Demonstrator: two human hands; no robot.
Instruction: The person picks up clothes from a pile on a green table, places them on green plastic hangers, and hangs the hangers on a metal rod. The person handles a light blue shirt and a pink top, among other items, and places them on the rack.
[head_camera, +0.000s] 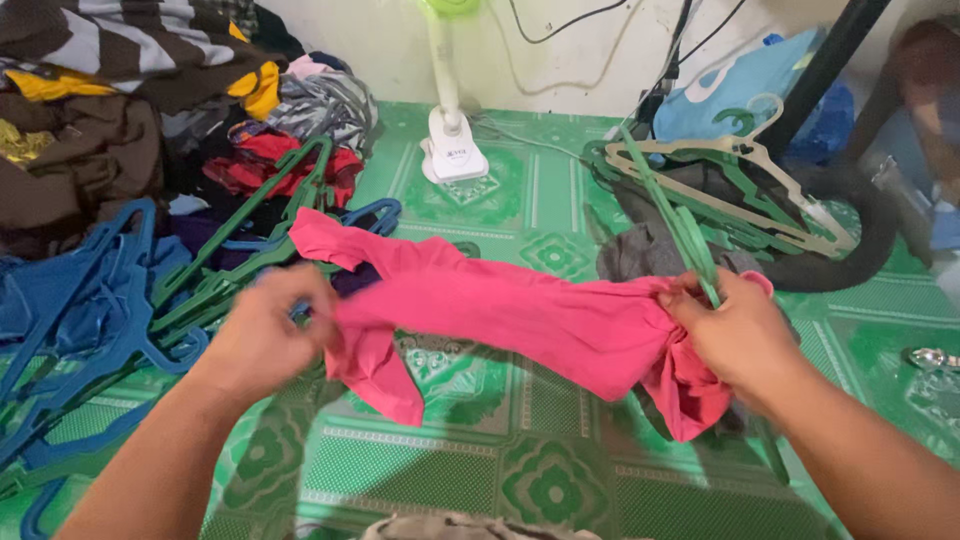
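Pink garment (520, 310), soft, stretched between left hand (265, 335), right hand (740, 335)

So the floor's covered in a green patterned mat (520, 430). Left side has a heap of blue and green hangers (120, 290) next to a clothes pile (90, 120), the white fan base (452, 150) sits at the back, and more hangers (720, 180) lie on dark clothes to the right.

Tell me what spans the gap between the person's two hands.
In the head view, a pink garment stretches between the left hand and the right hand, which also holds a green hanger, above the green patterned floor mat.
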